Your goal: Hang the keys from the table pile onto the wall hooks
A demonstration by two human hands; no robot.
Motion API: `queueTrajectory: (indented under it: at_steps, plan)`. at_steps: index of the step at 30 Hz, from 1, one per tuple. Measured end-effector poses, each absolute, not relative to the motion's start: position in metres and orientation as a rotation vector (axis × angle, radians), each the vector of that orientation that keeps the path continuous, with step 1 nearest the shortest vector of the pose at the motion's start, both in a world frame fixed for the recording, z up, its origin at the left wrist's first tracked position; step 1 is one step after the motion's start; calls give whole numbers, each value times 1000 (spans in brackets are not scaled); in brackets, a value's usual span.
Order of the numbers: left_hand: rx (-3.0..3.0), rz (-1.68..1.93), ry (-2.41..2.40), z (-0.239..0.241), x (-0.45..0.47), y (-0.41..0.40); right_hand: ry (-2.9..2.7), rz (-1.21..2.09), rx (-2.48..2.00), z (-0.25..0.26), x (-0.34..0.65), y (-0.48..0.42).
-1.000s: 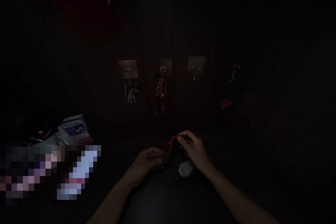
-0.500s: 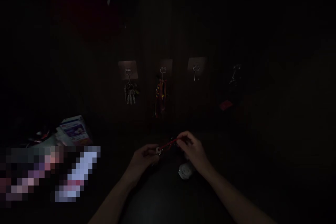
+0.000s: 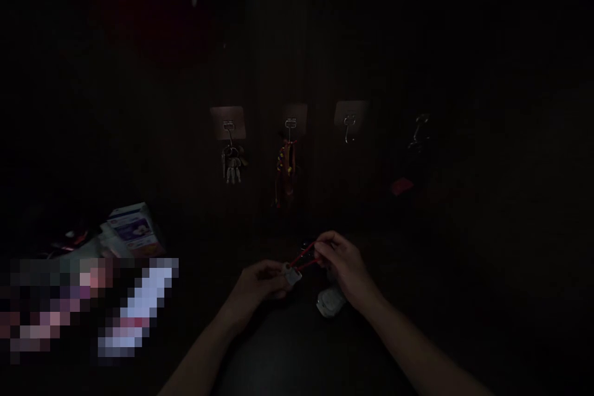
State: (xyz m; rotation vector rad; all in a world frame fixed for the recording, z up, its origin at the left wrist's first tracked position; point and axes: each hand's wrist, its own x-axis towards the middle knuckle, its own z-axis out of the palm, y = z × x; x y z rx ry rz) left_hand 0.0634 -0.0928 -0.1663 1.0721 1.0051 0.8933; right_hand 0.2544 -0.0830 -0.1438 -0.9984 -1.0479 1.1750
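1. Now the red cord [image 3: 304, 253] stretches above the dark counter [image 3: 273, 346], between your left hand [image 3: 257, 284] and right hand [image 3: 342, 261].
2. Your left grip holds a small pale piece [image 3: 293, 276] at the cord's end; your right grip pinches the cord.
3. Just below your right hand sits a pale grey object [image 3: 330, 301].
4. Beyond, keys [image 3: 233, 171] hang left of an orange-and-yellow strap [image 3: 289, 167].
5. Well to your left is a box [image 3: 137, 230].

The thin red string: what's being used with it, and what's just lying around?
Being used:
thin red string, right hand
small pale object, left hand

Just around:
silver metal keys, hanging
white-and-purple rectangular box
pale rounded object, probably
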Motion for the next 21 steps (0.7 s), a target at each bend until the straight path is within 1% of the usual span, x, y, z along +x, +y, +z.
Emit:
queueTrajectory:
  at_steps: [4,9,15,21]
  plan:
    - [1084,862,982,-168,63,-93,-1115,1119,-1064,-132,256,-83]
    - [1120,861,928,-174,63,-92,-1358,1003,-1041,-112,256,-77]
    - [1047,868,944,-176,65,-90,-1570,730,-951,-78,251,-60]
    - [1034,902,967,-181,67,-87,-1607,517,-846,-37,247,-43]
